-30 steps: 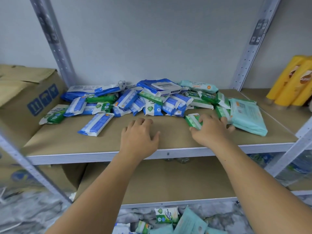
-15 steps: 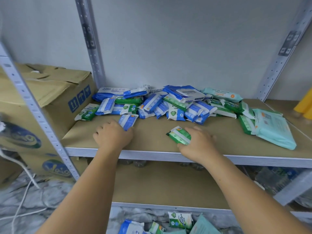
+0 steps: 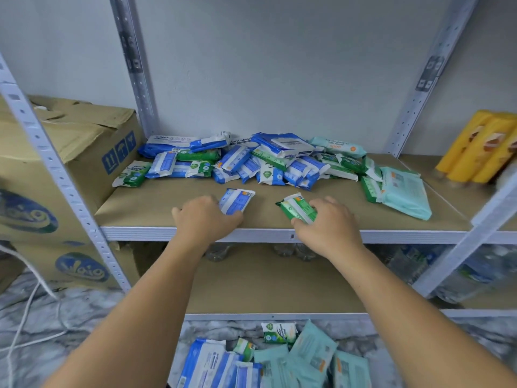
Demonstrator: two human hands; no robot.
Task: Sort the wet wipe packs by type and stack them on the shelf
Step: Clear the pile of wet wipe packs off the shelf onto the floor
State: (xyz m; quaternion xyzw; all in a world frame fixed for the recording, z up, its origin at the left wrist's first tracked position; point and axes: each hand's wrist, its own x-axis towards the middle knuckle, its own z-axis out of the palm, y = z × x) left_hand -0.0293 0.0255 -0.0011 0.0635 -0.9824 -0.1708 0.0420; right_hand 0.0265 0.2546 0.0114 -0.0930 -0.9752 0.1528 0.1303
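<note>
A jumbled pile of blue, green and teal wet wipe packs [image 3: 260,161] lies along the back of the brown shelf board [image 3: 156,203]. My left hand [image 3: 205,219] grips a small blue pack [image 3: 236,201] near the front edge. Beside it, my right hand [image 3: 326,222] holds a small green pack [image 3: 298,210] on the board. A large teal pack [image 3: 404,194] lies at the right end of the pile. A green-and-white pack [image 3: 131,173] sits apart at the left.
A cardboard box [image 3: 70,152] stands left of the shelf. Yellow packages [image 3: 481,148] stand on the neighbouring shelf to the right. More wipe packs [image 3: 274,359] lie on the floor below. White cables [image 3: 28,317] trail at the lower left. Metal uprights frame the shelf.
My left hand took the blue pack and pulled it toward the middle front. My right hand dragged the green pack left from the right side of the pile to the front edge.
</note>
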